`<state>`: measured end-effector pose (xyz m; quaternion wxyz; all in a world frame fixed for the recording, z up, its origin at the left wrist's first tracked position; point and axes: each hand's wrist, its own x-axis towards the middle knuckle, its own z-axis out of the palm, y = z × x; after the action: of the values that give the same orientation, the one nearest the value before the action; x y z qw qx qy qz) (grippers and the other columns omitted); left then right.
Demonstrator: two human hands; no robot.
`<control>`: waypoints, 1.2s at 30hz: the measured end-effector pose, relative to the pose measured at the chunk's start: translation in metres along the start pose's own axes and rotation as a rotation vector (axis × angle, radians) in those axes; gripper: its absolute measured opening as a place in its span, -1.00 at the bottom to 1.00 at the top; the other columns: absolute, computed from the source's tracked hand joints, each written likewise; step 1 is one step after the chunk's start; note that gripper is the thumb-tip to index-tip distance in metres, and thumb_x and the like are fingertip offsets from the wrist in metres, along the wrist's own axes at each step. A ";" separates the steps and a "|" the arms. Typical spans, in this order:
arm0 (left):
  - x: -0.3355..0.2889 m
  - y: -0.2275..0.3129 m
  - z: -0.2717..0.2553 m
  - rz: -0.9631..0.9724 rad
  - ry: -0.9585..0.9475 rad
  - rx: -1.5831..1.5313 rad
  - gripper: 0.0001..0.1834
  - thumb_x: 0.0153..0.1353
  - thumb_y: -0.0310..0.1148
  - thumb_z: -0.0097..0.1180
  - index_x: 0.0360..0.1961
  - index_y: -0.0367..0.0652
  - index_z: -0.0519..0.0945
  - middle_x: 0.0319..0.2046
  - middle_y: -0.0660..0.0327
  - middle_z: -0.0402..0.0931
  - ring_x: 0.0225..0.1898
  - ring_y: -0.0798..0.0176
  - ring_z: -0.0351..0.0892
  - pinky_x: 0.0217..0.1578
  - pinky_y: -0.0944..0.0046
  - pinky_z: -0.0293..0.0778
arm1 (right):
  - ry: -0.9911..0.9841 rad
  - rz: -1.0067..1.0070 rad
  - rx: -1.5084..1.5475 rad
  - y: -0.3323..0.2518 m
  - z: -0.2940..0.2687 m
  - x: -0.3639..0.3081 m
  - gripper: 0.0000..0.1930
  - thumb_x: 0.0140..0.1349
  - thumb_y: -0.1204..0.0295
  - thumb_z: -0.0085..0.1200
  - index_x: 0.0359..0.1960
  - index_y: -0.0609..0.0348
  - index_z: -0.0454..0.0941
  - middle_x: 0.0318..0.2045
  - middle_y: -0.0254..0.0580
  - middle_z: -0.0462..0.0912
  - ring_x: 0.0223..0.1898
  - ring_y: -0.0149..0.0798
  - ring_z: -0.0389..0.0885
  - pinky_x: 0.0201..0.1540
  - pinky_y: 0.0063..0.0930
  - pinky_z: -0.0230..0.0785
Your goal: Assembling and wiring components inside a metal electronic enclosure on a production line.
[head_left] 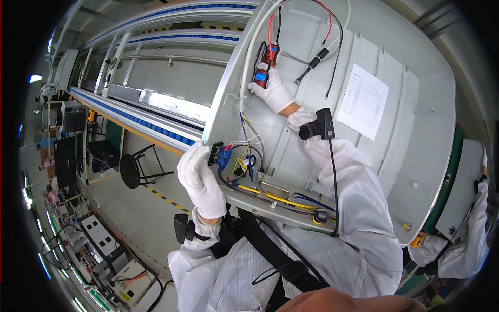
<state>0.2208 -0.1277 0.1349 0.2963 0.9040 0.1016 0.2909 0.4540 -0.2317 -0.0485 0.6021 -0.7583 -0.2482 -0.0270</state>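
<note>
My right hand [275, 95], in a white glove, reaches into a grey metal housing [400, 151]. Its fingers close on the lower of two red-wound coil parts with blue faces [261, 79]; the upper coil part [270, 54] lies just beyond the fingertips. Red and black wires run up from these parts. At the housing's left wall, my gloved left hand [200, 179] is open, its fingers long and slightly bent. It sits beside a black-and-blue socket [223, 156] with thin wires; whether it touches the socket is hidden.
A printed paper sheet [363, 101] lies in the housing, left of which is a black inline connector on a cable [312, 65]. Yellow, blue and brown wires [270, 196] line the near wall. Left stand a roller conveyor [135, 112] and a black stool [132, 170]. Another person's sleeve [462, 255] shows right.
</note>
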 end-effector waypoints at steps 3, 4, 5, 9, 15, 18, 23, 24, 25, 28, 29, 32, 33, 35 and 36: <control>-0.003 0.000 -0.001 0.039 -0.032 0.025 -0.61 0.11 -0.75 -0.16 -0.05 -0.25 0.49 0.01 0.04 0.45 0.07 0.09 0.43 0.12 0.19 0.30 | -0.075 0.017 -0.090 -0.004 -0.019 -0.003 -0.39 0.14 0.19 0.22 0.18 0.07 0.26 -0.07 0.01 0.42 -0.15 -0.22 0.52 -0.04 -0.35 0.40; -0.004 0.000 -0.002 0.039 -0.049 0.016 -0.62 0.12 -0.75 -0.14 -0.06 -0.24 0.50 0.01 0.04 0.45 0.06 0.07 0.43 0.11 0.18 0.30 | -0.066 0.015 -0.097 -0.005 -0.029 -0.006 -0.39 0.14 0.19 0.22 0.18 0.07 0.26 -0.07 0.01 0.42 -0.15 -0.22 0.52 -0.04 -0.35 0.40; -0.004 0.003 -0.007 0.041 -0.046 0.016 -0.62 0.12 -0.75 -0.14 -0.06 -0.24 0.50 0.01 0.04 0.45 0.06 0.07 0.43 0.11 0.18 0.30 | -0.049 0.105 -0.014 -0.006 -0.039 -0.008 -0.45 0.18 0.18 0.18 0.17 0.07 0.29 -0.10 -0.02 0.46 -0.17 -0.23 0.53 -0.05 -0.37 0.40; -0.009 0.006 -0.043 0.022 -0.070 0.066 -0.68 0.10 -0.69 -0.03 -0.13 -0.20 0.56 -0.04 0.07 0.47 0.04 0.07 0.43 0.11 0.16 0.30 | 0.090 0.438 0.173 -0.009 -0.089 -0.007 -0.56 0.28 0.19 0.08 0.12 0.10 0.37 -0.16 -0.14 0.56 -0.21 -0.33 0.57 -0.09 -0.45 0.41; 0.015 0.008 -0.146 -0.397 0.083 -0.178 -0.77 0.29 -0.49 -0.03 -0.07 -0.32 0.54 0.03 0.05 0.49 0.06 0.15 0.47 0.13 0.21 0.33 | -0.049 0.426 0.264 -0.150 -0.202 0.006 -0.57 0.29 0.18 0.06 0.11 0.11 0.41 -0.09 -0.26 0.57 -0.16 -0.38 0.60 -0.10 -0.51 0.44; 0.021 0.004 -0.223 -0.325 0.278 -0.104 -0.63 0.37 -0.37 -0.13 0.09 -0.40 0.41 0.08 -0.02 0.44 0.08 0.13 0.46 0.16 0.21 0.32 | -0.015 0.232 0.072 -0.213 -0.253 0.024 -0.54 0.30 0.07 -0.01 0.10 0.10 0.45 -0.07 -0.25 0.58 -0.14 -0.37 0.59 -0.08 -0.46 0.42; 0.036 0.008 -0.243 -0.058 0.455 -0.046 -0.56 0.42 -0.32 -0.24 0.16 -0.49 0.32 0.11 -0.09 0.39 0.10 0.12 0.45 0.15 0.22 0.37 | 0.181 -0.131 -0.527 -0.258 -0.287 0.066 -0.72 0.32 0.20 -0.03 -0.09 0.08 0.54 -0.30 -0.22 0.61 -0.29 -0.27 0.60 -0.20 -0.47 0.45; 0.035 0.014 -0.223 -0.118 0.478 -0.033 -0.59 0.42 -0.35 -0.22 0.14 -0.46 0.36 0.10 -0.06 0.41 0.09 0.14 0.46 0.15 0.23 0.37 | 0.189 -0.285 -0.746 -0.248 -0.269 0.072 -0.74 0.28 0.24 0.02 -0.13 0.13 0.55 -0.30 -0.18 0.61 -0.31 -0.21 0.61 -0.22 -0.43 0.46; 0.037 0.020 -0.199 -0.173 0.498 -0.035 -0.62 0.41 -0.38 -0.20 0.12 -0.43 0.39 0.09 -0.03 0.43 0.08 0.15 0.47 0.14 0.24 0.37 | 0.142 -0.571 -0.900 -0.219 -0.260 0.083 -0.72 0.26 0.22 -0.01 -0.22 0.16 0.59 -0.29 -0.06 0.63 -0.32 -0.03 0.60 -0.20 -0.27 0.46; 0.057 0.028 -0.101 -0.098 0.135 -0.032 -0.73 0.30 -0.49 -0.02 -0.01 -0.29 0.55 0.05 0.11 0.49 0.08 0.22 0.46 0.14 0.25 0.33 | -0.248 0.170 -0.685 -0.107 -0.228 0.089 -0.30 0.19 -0.20 -0.05 0.19 0.05 0.38 0.07 0.02 0.53 0.08 -0.08 0.49 0.12 -0.29 0.29; 0.054 0.019 -0.081 0.055 0.025 0.045 -0.72 0.26 -0.52 0.01 -0.01 -0.28 0.54 0.02 0.10 0.51 0.08 0.20 0.46 0.14 0.23 0.33 | -0.220 0.311 -0.635 -0.086 -0.188 0.082 -0.18 0.12 -0.31 -0.10 0.24 0.07 0.32 0.19 0.08 0.39 0.19 0.04 0.39 0.22 -0.24 0.22; 0.044 0.026 -0.021 0.307 -0.113 0.171 -0.69 0.11 -0.55 0.14 -0.07 -0.13 0.56 -0.08 0.08 0.52 0.01 0.01 0.46 0.07 0.10 0.31 | -0.255 0.459 -0.043 -0.033 -0.093 0.069 0.04 0.00 -0.24 0.17 0.32 0.32 0.11 0.23 0.25 0.31 0.31 0.03 0.22 0.31 -0.29 0.07; 0.043 0.032 -0.003 0.379 -0.126 0.173 -0.65 0.08 -0.56 0.14 -0.06 -0.11 0.55 -0.08 0.10 0.51 0.00 0.02 0.46 0.07 0.10 0.32 | -0.191 0.458 0.130 -0.009 -0.080 0.065 0.04 0.00 -0.23 0.19 0.33 0.32 0.09 0.15 0.18 0.40 0.20 -0.01 0.36 0.25 -0.32 0.15; 0.037 0.025 0.013 0.338 -0.223 0.141 -0.69 0.14 -0.57 0.11 -0.06 -0.14 0.55 -0.04 0.09 0.50 0.03 0.04 0.45 0.09 0.11 0.33 | -0.105 0.442 0.217 0.042 -0.045 0.070 0.00 0.01 -0.19 0.21 0.33 0.23 0.09 -0.13 -0.08 0.51 -0.14 -0.19 0.50 0.00 -0.38 0.35; 0.041 0.022 0.018 0.295 -0.242 0.088 -0.69 0.14 -0.58 0.11 -0.06 -0.15 0.55 -0.04 0.09 0.50 0.02 0.04 0.46 0.08 0.12 0.34 | -0.020 0.425 0.282 0.047 -0.039 0.072 -0.06 0.01 -0.11 0.24 0.30 0.23 0.14 -0.16 -0.09 0.52 -0.15 -0.19 0.51 -0.03 -0.37 0.36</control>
<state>0.2644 -0.1397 0.1552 0.2206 0.9496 -0.0555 0.2156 0.5465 -0.2504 -0.0561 0.6916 -0.7022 -0.0905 0.1428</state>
